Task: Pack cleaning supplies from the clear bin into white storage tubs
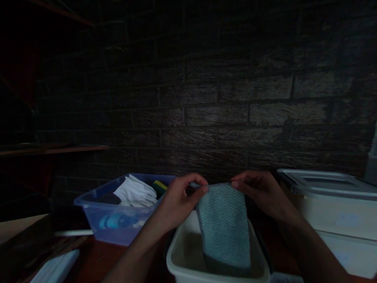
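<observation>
Evidently the teal cloth [225, 228] is gripped but not yet let go: your left hand [181, 199] and right hand [263, 193] each pinch its dark-patterned top edge near a corner, while its lower end hangs inside the cream bin [188, 243].

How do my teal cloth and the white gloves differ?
The teal cloth hangs from the left-hand fingers and right-hand fingers; the white gloves lie in the blue tub. The cloth hangs fairly flat; the gloves are bunched. The cloth has checkered edging; the gloves look plain white. Both look like fabric.
</observation>
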